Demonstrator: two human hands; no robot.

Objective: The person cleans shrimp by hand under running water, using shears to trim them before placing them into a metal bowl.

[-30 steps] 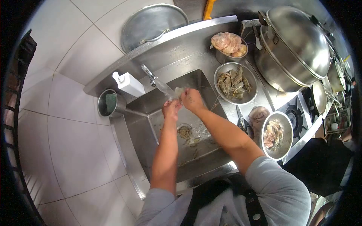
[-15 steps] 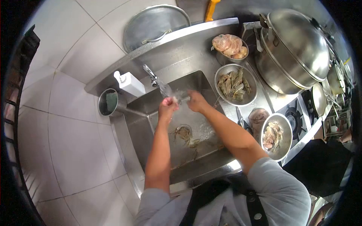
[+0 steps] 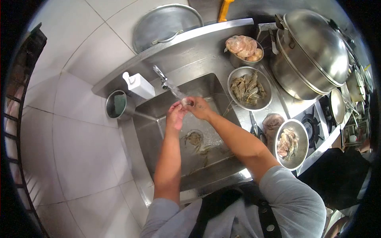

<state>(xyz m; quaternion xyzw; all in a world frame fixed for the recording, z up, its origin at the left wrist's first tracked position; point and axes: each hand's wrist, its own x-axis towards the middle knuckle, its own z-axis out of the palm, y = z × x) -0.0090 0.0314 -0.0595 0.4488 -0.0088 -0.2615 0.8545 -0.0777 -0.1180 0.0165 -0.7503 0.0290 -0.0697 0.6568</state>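
Over the sink (image 3: 145,137), my left hand (image 3: 176,114) is closed on a small pale piece that looks like a peeled shrimp (image 3: 185,102). My right hand (image 3: 199,108) meets it there, its fingers pinched at the same shrimp. Water runs from the faucet (image 3: 160,75) just beyond the fingertips. Shrimp shells and heads (image 3: 194,138) lie around the drain below my hands. To the right, a steel bowl (image 3: 231,95) holds whole raw shrimp (image 3: 248,88). A second bowl (image 3: 303,152) contains pale peeled pieces (image 3: 287,142).
Scissors (image 3: 256,127) and a brownish bag (image 3: 273,123) lie between the bowls. A container of raw meat (image 3: 245,47) stands behind, beside a large lidded steamer pot (image 3: 307,55). Left of the faucet are a white pump bottle (image 3: 141,86) and a metal cup (image 3: 127,109). A gas burner (image 3: 311,126) sits right.
My right hand has come left and toward me, joining my left hand at the shrimp. The two were apart before, with the right one blurred by motion.
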